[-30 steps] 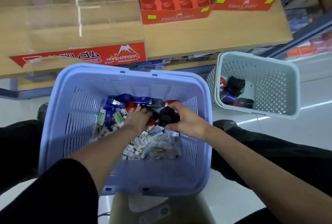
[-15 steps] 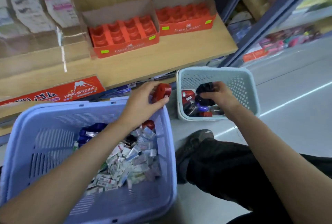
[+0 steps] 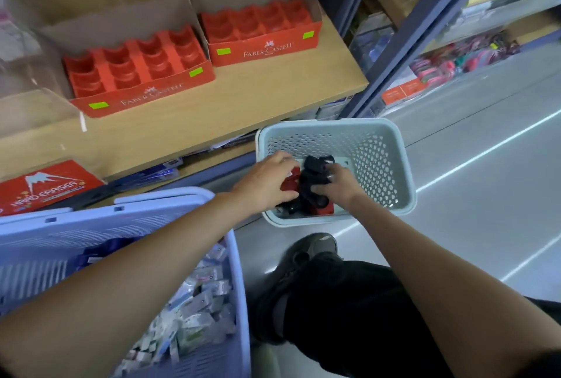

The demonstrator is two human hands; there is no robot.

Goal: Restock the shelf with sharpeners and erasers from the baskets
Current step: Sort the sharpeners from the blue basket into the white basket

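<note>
**Q:** What lies closest to the viewer?

**A:** At the lower left, a large blue basket (image 3: 239, 286) holds a heap of small wrapped erasers (image 3: 197, 317). The person's left forearm crosses above it. To its right are a leg in dark trousers and a dark shoe (image 3: 303, 256) on a grey floor.

**Q:** Where are the hands?

**A:** Both reach into a small pale basket (image 3: 379, 165) that sits on the floor just past the shoe. The left hand (image 3: 267, 183) has its fingers curled down onto a red sharpener (image 3: 290, 182). The right hand (image 3: 337, 183) is closed around a clump of black sharpeners (image 3: 315, 171). The two hands almost touch. More red and black pieces lie under them, near the front wall of the basket.

**Q:** And beyond the baskets?

**A:** A wooden shelf (image 3: 243, 104) runs across the top. On it stand two red cardboard trays side by side, the left tray (image 3: 136, 74) and the right tray (image 3: 261, 34), each with rows of round slots and white lettering on the front. At the far left, lower down, is a red eraser box (image 3: 45, 186) with a mountain picture on it.
</note>
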